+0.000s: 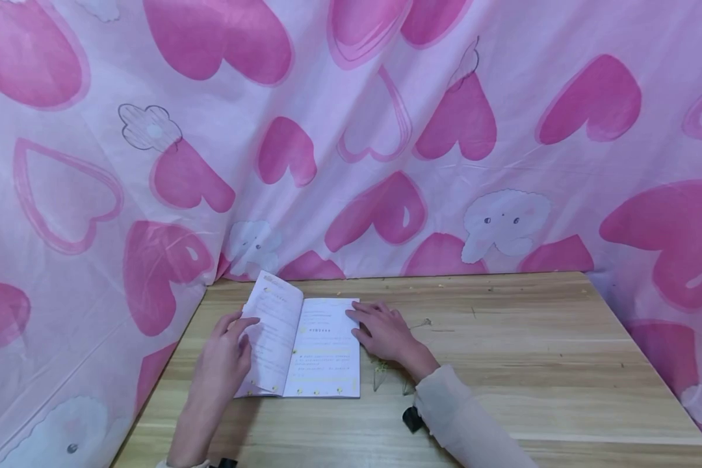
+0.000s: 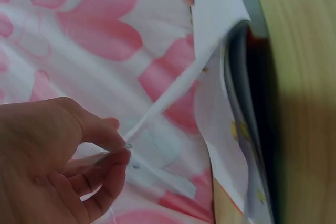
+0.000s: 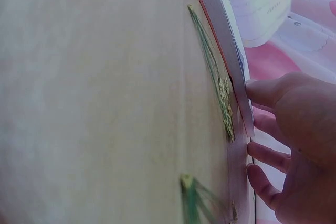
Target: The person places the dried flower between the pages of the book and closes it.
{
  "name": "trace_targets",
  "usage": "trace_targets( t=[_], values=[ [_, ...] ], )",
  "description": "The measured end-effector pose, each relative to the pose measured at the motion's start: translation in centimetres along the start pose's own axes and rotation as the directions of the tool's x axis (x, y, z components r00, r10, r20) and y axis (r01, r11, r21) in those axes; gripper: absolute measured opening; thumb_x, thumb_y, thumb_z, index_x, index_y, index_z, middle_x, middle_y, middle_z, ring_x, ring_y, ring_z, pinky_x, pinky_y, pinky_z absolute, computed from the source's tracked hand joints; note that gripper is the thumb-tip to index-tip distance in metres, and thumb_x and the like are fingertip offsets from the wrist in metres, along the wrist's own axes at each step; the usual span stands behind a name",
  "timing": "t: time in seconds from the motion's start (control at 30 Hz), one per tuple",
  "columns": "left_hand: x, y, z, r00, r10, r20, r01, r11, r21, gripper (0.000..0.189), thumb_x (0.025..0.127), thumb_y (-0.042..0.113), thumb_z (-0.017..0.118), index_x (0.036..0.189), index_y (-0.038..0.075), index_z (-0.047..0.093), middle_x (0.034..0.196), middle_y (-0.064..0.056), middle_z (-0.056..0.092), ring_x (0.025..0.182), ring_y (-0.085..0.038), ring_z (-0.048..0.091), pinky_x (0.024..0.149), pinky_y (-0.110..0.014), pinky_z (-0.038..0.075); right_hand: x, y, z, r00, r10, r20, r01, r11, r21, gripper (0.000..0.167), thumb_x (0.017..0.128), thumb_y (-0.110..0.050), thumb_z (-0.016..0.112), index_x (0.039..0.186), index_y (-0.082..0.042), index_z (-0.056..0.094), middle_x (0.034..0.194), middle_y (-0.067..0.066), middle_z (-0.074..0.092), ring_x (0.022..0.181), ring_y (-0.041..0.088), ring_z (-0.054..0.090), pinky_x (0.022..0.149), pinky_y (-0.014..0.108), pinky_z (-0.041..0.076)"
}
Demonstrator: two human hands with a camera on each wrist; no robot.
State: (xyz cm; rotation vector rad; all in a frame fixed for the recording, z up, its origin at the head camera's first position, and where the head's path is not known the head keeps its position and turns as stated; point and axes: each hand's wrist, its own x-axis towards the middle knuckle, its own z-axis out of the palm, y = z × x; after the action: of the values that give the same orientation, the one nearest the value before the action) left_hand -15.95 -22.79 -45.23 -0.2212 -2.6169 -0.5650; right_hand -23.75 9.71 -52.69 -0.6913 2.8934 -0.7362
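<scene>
Left hand [image 1: 227,354]: thumb and index finger brought together, pinching the outer edge of a lifted page [image 1: 273,325]; in the left wrist view, remaining fingers curled beneath the pinch. Right hand [image 1: 387,333]: fingers slightly bent and spread, gripping nothing, fingertips resting on the outer edge of the facing page, towards its far corner. Booklet [image 1: 330,370], one, lying open on the tabletop between the two hands, left of the table's middle; lifted page standing at a slant on the left side, right-hand page flat; white leaves with lines of print, too small to read, and small yellow motifs along the near margin. Dried sprigs [image 3: 224,103], green-stemmed with pale seed heads, lying on the table just beside the booklet's right edge, partly under the right wrist in the head view; a further thin sprig [image 1: 424,322] beyond that wrist. Sleeve [image 1: 468,416], pale beige, on the right forearm, with a black item [image 1: 412,419] at its cuff; another black item [image 1: 228,463] at the left cuff, cut by the frame. Table [image 1: 532,377], light wood grain, scattered with small crumbs near the far edge. Cloth [image 1: 374,117], pink, hung behind and at both sides, printed with hearts and white fluffy animal faces.
</scene>
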Motion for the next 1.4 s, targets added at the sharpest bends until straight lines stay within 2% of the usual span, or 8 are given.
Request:
trace_targets(
  t=[0.13,0.3,0.67,0.83,0.97,1.03,1.2,1.4],
  values=[
    [-0.5,-0.9,0.0,0.994,-0.088,0.064,0.084,0.994,0.065,0.039,0.093,-0.007,0.067,0.126,0.009,0.076,0.139,-0.026,0.064,0.096,-0.046,0.075,0.065,-0.054,0.058,0.0,-0.1,0.1,1.0,0.004,0.0,-0.004,1.0,0.0,0.051,0.111,-0.038,0.06,0.161,-0.027,0.054,0.173,0.0,0.044,0.151,0.029,0.045,0.112,0.058,0.044],
    [-1.0,-2.2,0.4,0.982,-0.134,0.134,0.12,0.987,0.105,0.044,0.089,-0.012,0.064,0.125,0.009,0.078,0.138,-0.033,0.062,0.091,-0.05,0.073,0.061,-0.054,0.056,0.0,-0.1,0.1,1.0,0.006,-0.008,-0.006,1.0,0.004,0.051,0.111,-0.037,0.061,0.16,-0.026,0.055,0.173,0.0,0.045,0.151,0.029,0.045,0.111,0.057,0.044],
    [-1.8,-4.5,2.8,0.935,-0.199,0.295,0.159,0.975,0.153,0.046,0.09,-0.009,0.066,0.129,0.012,0.079,0.144,-0.037,0.058,0.108,-0.058,0.071,0.072,-0.066,0.06,0.0,-0.1,0.2,1.0,0.003,-0.012,-0.003,1.0,-0.017,0.051,0.111,-0.038,0.06,0.161,-0.028,0.053,0.173,-0.001,0.044,0.152,0.027,0.045,0.108,0.054,0.044],
    [-1.6,-4.2,3.4,0.92,-0.236,0.312,0.194,0.968,0.159,0.028,0.102,0.014,0.069,0.128,0.012,0.079,0.139,-0.035,0.063,0.119,-0.058,0.067,0.087,-0.073,0.057,-0.1,-0.1,0.1,1.0,0.006,-0.01,-0.007,1.0,-0.012,0.051,0.111,-0.038,0.06,0.161,-0.027,0.053,0.173,-0.001,0.044,0.151,0.028,0.045,0.108,0.054,0.044],
    [-1.0,-3.6,3.8,0.89,-0.302,0.341,0.24,0.947,0.212,0.043,0.106,0.045,0.065,0.131,0.012,0.075,0.149,-0.034,0.056,0.134,-0.062,0.052,0.105,-0.079,0.044,-0.1,-0.1,0.0,1.0,0.008,-0.007,-0.008,1.0,-0.005,0.052,0.111,-0.039,0.059,0.162,-0.028,0.053,0.173,-0.001,0.044,0.151,0.027,0.045,0.108,0.054,0.044],
    [-0.8,-3.2,4.1,0.9,-0.289,0.326,0.225,0.949,0.22,0.048,0.104,0.047,0.066,0.131,0.008,0.074,0.152,-0.035,0.052,0.139,-0.061,0.047,0.109,-0.078,0.04,-0.1,0.0,0.2,1.0,0.009,-0.007,-0.009,1.0,-0.006,0.052,0.111,-0.039,0.059,0.162,-0.028,0.053,0.174,-0.001,0.043,0.152,0.027,0.044,0.109,0.054,0.043],
    [-0.7,-2.1,5.6,0.97,-0.116,0.216,0.107,0.993,0.051,0.042,0.095,0.01,0.069,0.134,-0.005,0.068,0.149,-0.035,0.057,0.14,-0.054,0.054,0.114,-0.068,0.046,0.0,0.1,0.4,1.0,0.005,-0.004,-0.006,1.0,-0.008,0.052,0.111,-0.039,0.06,0.162,-0.028,0.052,0.174,-0.001,0.043,0.152,0.028,0.044,0.109,0.054,0.043],
    [-0.1,-0.2,7.9,0.978,0.047,0.203,-0.036,0.998,-0.056,0.05,0.093,-0.003,0.068,0.142,0.006,0.068,0.155,-0.025,0.059,0.143,-0.048,0.058,0.112,-0.065,0.051,-0.1,0.1,0.3,1.0,0.002,-0.009,-0.002,1.0,-0.004,0.052,0.111,-0.039,0.059,0.162,-0.028,0.052,0.174,0.0,0.043,0.152,0.029,0.044,0.109,0.054,0.043]
  ],
)
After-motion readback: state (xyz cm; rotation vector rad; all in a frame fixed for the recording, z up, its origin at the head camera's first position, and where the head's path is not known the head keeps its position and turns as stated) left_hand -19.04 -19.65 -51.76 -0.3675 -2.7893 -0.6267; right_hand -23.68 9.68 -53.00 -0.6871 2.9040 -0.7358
